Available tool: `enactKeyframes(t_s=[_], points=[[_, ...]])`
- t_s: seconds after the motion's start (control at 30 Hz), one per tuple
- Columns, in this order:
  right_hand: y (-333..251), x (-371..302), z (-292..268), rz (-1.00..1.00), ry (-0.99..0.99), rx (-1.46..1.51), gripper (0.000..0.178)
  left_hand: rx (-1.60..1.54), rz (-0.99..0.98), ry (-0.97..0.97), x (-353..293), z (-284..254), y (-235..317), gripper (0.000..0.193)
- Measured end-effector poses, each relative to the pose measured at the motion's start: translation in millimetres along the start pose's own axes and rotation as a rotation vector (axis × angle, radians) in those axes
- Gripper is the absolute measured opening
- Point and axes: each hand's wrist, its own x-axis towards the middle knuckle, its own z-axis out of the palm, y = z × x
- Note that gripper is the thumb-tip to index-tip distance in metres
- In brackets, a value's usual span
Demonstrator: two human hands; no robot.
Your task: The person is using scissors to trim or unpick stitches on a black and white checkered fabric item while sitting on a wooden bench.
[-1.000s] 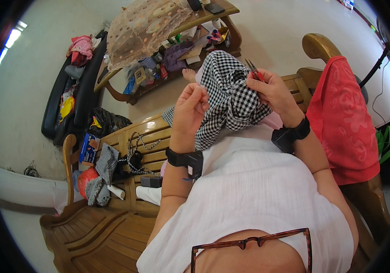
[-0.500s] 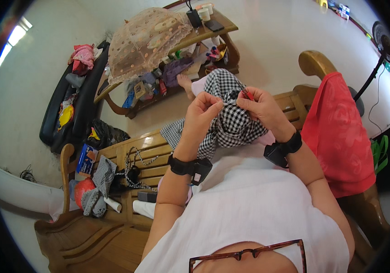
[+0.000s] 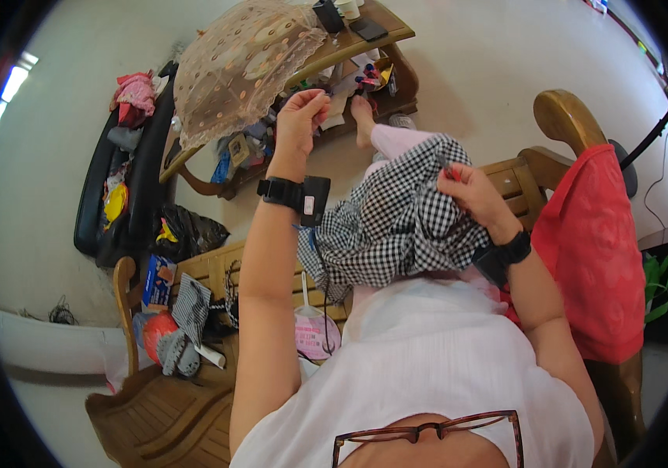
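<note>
Black-and-white gingham cloth lies bunched across my lap, over pink trousers. My left hand is raised well away from the cloth, thumb and fingers pinched together. Anything between those fingertips is too fine to make out. At the far right part of the cloth, my right hand is closed around a small red-handled tool. Its dark tip sticks up past the fingers, and its exact kind is hidden by the grip. Both wrists wear black straps with boxes.
I sit on a wooden bench. Red cloth drapes over its right side. A pink hand fan and a blue box lie to the left. Ahead, a low wooden table bears a mesh food cover.
My hands, together at the cloth before, are now apart. The left has risen forward and left; the right has moved slightly right and down with the red-handled tool. The cloth lies more spread.
</note>
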Motion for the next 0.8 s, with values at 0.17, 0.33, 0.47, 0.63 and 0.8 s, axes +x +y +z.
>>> enactKeyframes(t_s=[0.17, 0.33, 0.47, 0.63, 0.8], points=[[34.9, 18.0, -18.8, 0.095, 0.039, -0.033, 0.010, 0.272, -0.014, 0.159, 96.8, -14.7, -8.5, 0.012], [32.9, 32.5, -30.6, 0.201, 0.033, -0.071, 0.010, 0.494, 0.065, 0.231, 199.7, -22.4, -44.4, 0.008], [32.4, 45.5, -39.9, 0.286, -0.001, -0.064, 0.011, 0.573, 0.253, 0.300, 290.4, -44.9, -87.3, 0.011], [53.7, 49.8, -51.0, 0.371, 0.052, 0.044, 0.009, 0.849, 0.351, 0.232, 338.6, -51.9, -118.2, 0.023], [56.9, 52.2, -51.2, 0.375, 0.047, 0.037, 0.009, 1.168, 0.423, 0.258, 324.4, -69.4, -121.7, 0.020]])
